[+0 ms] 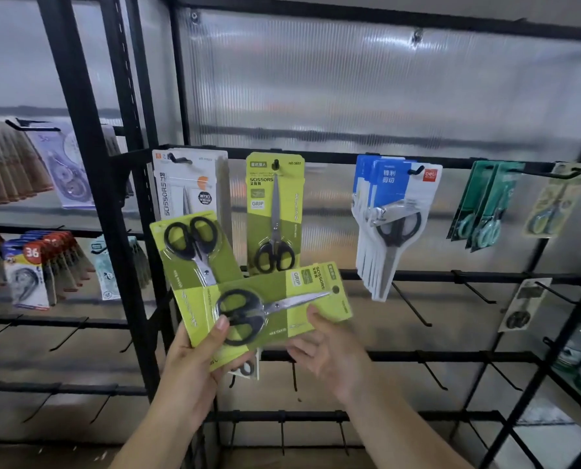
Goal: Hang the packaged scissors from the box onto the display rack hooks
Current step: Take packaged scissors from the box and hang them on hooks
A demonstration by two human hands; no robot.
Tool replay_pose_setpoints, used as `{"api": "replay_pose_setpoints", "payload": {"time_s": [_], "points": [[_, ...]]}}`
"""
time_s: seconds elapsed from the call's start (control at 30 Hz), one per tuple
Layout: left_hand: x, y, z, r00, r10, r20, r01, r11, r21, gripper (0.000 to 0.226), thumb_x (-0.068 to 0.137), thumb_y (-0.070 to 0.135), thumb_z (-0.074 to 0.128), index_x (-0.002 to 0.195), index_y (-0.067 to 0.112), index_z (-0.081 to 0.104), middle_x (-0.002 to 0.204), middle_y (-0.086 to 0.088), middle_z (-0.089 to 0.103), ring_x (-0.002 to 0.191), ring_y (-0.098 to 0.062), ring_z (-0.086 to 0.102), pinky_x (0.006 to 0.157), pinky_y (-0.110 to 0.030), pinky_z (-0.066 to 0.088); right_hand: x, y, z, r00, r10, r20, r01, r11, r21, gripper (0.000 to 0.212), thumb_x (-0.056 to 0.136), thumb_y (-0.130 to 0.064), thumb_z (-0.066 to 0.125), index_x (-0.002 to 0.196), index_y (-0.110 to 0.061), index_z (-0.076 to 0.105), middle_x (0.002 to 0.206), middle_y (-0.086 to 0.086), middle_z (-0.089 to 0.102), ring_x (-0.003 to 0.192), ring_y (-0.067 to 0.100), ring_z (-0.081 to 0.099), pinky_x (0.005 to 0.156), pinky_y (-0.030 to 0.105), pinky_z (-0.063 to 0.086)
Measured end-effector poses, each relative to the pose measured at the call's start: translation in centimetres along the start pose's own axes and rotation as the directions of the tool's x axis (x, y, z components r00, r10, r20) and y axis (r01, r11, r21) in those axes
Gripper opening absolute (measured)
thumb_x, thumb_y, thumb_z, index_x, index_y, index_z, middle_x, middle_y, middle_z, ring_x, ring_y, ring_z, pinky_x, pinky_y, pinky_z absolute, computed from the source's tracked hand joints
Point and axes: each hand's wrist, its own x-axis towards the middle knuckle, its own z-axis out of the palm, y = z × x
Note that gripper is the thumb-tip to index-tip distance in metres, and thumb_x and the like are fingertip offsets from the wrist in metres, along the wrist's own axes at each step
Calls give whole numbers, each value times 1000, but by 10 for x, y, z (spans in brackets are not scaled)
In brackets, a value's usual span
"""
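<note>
My left hand point(194, 363) grips a small stack of green scissors packs in front of the rack. The front pack point(275, 299) lies sideways with its hang hole to the right; my left thumb presses on its black handles. A second green pack point(194, 252) sticks up behind it, handles at the top. My right hand point(326, 346) pinches the front pack's lower right edge with thumb and fingers. One matching green pack point(275, 211) hangs upright from a hook point(275, 163) on the black display rack point(316, 156). No box is in view.
A white scissors pack point(187, 184) hangs left of the green one. Blue-and-white packs point(394, 218) and teal packs point(482, 211) hang to the right. Bare hooks point(414, 306) jut from the lower rails. Correction tape and other stationery point(35, 265) fill the left rack section.
</note>
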Motion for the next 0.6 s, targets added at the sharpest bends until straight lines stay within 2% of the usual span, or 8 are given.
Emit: {"api": "replay_pose_setpoints", "payload": {"time_s": [0.1,0.2,0.27,0.33,0.43,0.53,0.6], "points": [[-2,-2,1,999,-39,18,39,999,14,40,75,14,59,115,18,58,106,-10,71,89,-30,70,65,-39,60,3,-9,4,993,-119,14,118,993,30,24,92,-12,54,116,-8,56,100,12,72,94,26,69,77,37,55],[-3,-1,-1,998,-58,-8,58,998,6,30,77,14,58,107,19,60,94,-4,74,75,-23,72,56,-37,59,6,-24,5,978,-206,-7,205,971,119,22,92,-6,53,114,-10,57,96,7,74,85,21,71,66,35,59],[-3,1,-4,998,-56,-34,57,998,5,25,81,12,56,105,18,60,91,-3,74,73,-23,72,54,-36,59,7,-37,10,963,-270,5,266,951,159,16,92,-8,54,106,-13,60,94,5,74,81,20,71,68,37,59],[-5,3,-8,997,-58,-56,58,998,8,21,85,10,54,104,17,60,88,-4,75,72,-23,72,53,-35,58,7,-49,20,943,-332,29,324,934,153,13,91,-11,55,101,-15,62,93,4,73,81,20,69,76,40,57],[-7,7,-9,996,-62,-68,64,998,27,19,88,7,52,102,17,60,85,-6,75,69,-23,72,51,-34,57,10,-67,39,909,-414,55,413,910,33,10,92,-12,55,93,-18,62,80,-3,73,72,14,69,66,32,56],[-8,12,-9,996,-64,-67,68,996,56,18,88,6,53,101,16,60,82,-6,75,67,-22,72,50,-34,58,10,-85,61,884,-452,123,464,880,-104,10,93,-16,56,90,-17,66,83,0,73,77,19,68,68,31,54],[-9,13,-9,996,-65,-66,69,995,70,16,88,6,53,100,16,60,79,-5,74,65,-21,72,48,-33,57,6,-95,75,875,-467,131,484,851,-204,11,93,-20,58,87,-17,66,78,-4,70,73,14,65,66,25,50]]}}
